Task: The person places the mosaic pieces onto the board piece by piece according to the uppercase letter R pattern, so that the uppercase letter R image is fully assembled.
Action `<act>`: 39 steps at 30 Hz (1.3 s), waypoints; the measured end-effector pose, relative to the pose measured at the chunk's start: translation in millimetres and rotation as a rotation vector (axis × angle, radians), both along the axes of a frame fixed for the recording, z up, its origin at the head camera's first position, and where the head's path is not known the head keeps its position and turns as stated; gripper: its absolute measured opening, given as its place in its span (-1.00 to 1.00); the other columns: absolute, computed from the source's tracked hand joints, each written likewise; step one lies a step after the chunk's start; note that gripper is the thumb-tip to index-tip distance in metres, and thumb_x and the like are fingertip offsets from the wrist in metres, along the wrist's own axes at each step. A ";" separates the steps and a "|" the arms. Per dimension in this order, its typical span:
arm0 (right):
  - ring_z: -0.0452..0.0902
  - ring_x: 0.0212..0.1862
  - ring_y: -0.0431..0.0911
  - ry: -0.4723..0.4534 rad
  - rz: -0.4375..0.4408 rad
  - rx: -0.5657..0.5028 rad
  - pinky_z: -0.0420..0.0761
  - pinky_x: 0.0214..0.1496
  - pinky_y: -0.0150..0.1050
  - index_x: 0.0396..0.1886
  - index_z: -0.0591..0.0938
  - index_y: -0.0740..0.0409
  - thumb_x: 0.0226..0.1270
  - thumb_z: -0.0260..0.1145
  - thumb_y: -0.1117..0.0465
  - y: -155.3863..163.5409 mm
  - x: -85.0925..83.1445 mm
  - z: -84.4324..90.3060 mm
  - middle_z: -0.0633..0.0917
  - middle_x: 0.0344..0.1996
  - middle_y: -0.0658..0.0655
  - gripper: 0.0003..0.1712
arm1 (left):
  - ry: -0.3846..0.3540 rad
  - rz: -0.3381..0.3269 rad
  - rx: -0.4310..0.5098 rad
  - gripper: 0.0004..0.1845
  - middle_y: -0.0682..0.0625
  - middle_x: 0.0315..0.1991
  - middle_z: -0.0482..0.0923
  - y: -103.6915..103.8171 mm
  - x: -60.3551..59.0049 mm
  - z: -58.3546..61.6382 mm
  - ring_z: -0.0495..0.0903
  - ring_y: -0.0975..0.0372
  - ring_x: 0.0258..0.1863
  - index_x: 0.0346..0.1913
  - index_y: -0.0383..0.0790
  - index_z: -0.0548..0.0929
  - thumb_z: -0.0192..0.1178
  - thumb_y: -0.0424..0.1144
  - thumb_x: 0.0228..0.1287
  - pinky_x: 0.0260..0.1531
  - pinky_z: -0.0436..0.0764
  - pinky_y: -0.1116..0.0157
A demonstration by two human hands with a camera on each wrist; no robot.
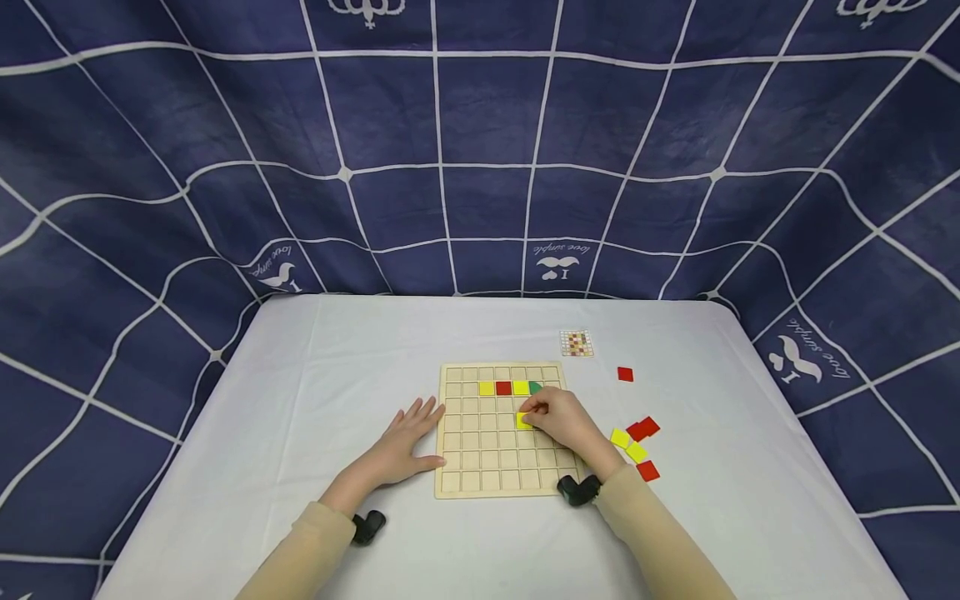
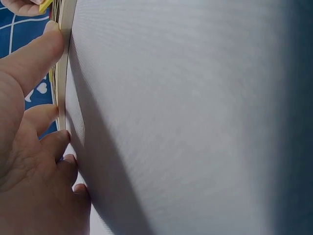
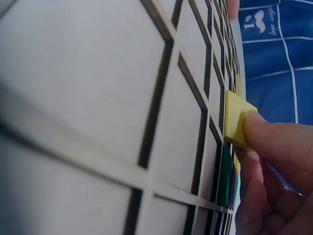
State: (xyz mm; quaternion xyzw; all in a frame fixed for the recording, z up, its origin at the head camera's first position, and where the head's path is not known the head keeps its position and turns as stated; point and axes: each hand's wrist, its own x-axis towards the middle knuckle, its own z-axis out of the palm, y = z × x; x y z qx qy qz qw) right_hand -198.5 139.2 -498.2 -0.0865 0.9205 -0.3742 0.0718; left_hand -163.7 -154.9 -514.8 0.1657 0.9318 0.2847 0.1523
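Note:
A wooden grid board [image 1: 471, 461] lies on the white table. My right hand [image 1: 560, 419] is over its right half, pinching a yellow square tile [image 1: 522, 422] between thumb and fingers. In the right wrist view that yellow tile [image 3: 236, 117] stands tilted at the grid, with a green tile [image 3: 224, 176] just beyond it. My left hand [image 1: 405, 443] has its fingers spread, and its thumb and fingertips touch the board's left edge [image 2: 65, 73]. In an upper row sit a yellow tile [image 1: 487, 388], a red tile [image 1: 503, 388], another yellow tile [image 1: 521, 387] and a green piece [image 1: 535, 387], partly covered by my right hand.
Right of the board lie loose red tiles [image 1: 648, 472] and yellow tiles [image 1: 637, 452], some overlapping. A single red tile [image 1: 626, 374] lies farther back. Behind the board is a small card [image 1: 577, 343] with a coloured grid pattern. Blue checked cloth [image 1: 487, 208] hangs around the table.

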 end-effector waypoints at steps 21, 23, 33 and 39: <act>0.43 -0.36 -0.18 0.016 -0.007 0.011 0.45 -0.29 -0.40 -0.21 0.77 0.06 0.22 0.45 0.21 14.2 -3.8 5.3 0.61 -0.34 -0.01 -0.86 | 0.002 -0.003 -0.004 -0.06 -0.09 0.60 -0.08 -0.6 -0.7 -1.2 -0.22 0.00 0.60 0.54 -0.12 0.16 0.38 0.02 0.17 0.55 -0.21 -0.08; 0.46 -0.31 -0.15 -0.008 -0.050 -0.017 0.49 -0.26 -0.38 -0.16 0.76 0.07 0.27 0.42 0.17 24.7 -8.1 6.8 0.64 -0.28 0.02 -0.83 | 0.002 -0.003 -0.006 -0.06 -0.09 0.60 -0.08 -0.4 -0.7 -1.2 -0.22 0.01 0.60 0.54 -0.12 0.16 0.38 0.03 0.17 0.55 -0.21 -0.08; 0.56 -0.26 -0.07 -0.048 -0.263 -0.058 0.56 -0.23 -0.38 -0.01 0.69 0.18 0.41 0.28 0.11 91.0 -28.4 8.1 0.71 -0.20 0.19 -0.70 | 0.002 -0.005 0.007 -0.05 -0.11 0.59 -0.07 -1.1 0.6 -1.0 -0.20 -0.02 0.60 0.54 -0.13 0.16 0.39 0.02 0.15 0.55 -0.20 -0.09; 0.50 -0.23 -0.03 -0.049 -0.401 -0.034 0.53 -0.24 -0.42 0.07 0.65 0.21 0.42 0.26 0.10 120.4 -35.8 1.5 0.65 -0.12 0.25 -0.64 | 0.005 -0.004 0.006 -0.05 -0.11 0.59 -0.06 -0.8 1.4 0.3 -0.20 -0.03 0.60 0.54 -0.14 0.16 0.39 0.02 0.16 0.55 -0.20 -0.09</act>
